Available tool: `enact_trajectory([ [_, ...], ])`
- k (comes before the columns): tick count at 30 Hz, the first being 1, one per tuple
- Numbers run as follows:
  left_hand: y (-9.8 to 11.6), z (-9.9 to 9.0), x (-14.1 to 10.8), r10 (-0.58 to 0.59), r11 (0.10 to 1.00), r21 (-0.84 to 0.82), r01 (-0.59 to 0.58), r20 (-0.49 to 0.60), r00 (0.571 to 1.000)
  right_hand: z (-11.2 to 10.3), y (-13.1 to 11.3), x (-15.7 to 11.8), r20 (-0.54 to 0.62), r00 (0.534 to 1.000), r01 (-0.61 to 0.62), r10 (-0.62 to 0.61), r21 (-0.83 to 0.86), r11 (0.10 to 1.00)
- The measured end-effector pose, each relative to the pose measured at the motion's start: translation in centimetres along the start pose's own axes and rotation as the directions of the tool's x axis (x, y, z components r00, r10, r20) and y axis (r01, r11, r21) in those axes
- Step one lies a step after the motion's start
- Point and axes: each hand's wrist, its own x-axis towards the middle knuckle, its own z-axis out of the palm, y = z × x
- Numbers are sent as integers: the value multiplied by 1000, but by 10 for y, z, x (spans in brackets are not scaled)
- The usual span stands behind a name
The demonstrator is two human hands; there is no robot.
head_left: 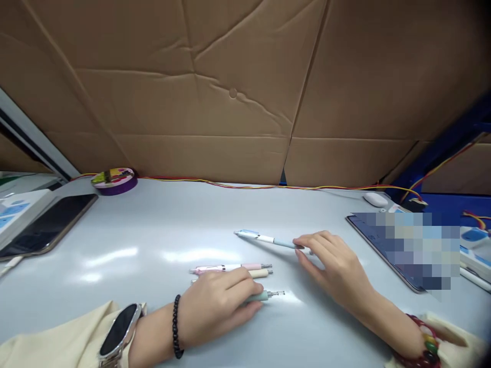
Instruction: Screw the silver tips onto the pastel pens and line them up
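My left hand (224,299), wearing a black bead bracelet and a watch, is closed around a mint-green pen (264,296). A metal end with a thin spring-like piece sticks out of that pen past my fingertips. Just beyond the hand lie a pink pen (251,266) and a cream pen (261,274), side by side; the hand partly covers them. Farther off, a light-blue and white pen (266,238) points left, its clip end farthest from me. My right hand (333,266) pinches its right end between thumb and fingers.
At left, a dark phone (57,225) leans by a white box (19,209); a purple tape roll (115,181) sits behind. A tablet-like device (379,248), partly blurred out, lies right, near a white mouse (375,199). Wires (245,186) run along the cardboard wall (192,102).
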Motion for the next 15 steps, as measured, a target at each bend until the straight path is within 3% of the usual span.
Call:
enact_trajectory([
  [7, -2, 1, 3, 6, 1000, 10, -6, 4, 1000, -4, -31, -5, -30, 991, 134, -131, 147, 980],
  [15, -3, 3, 2, 35, 999, -9, -35, 2, 999, -3, -38, -3, 17, 993, 109, -119, 290, 951],
])
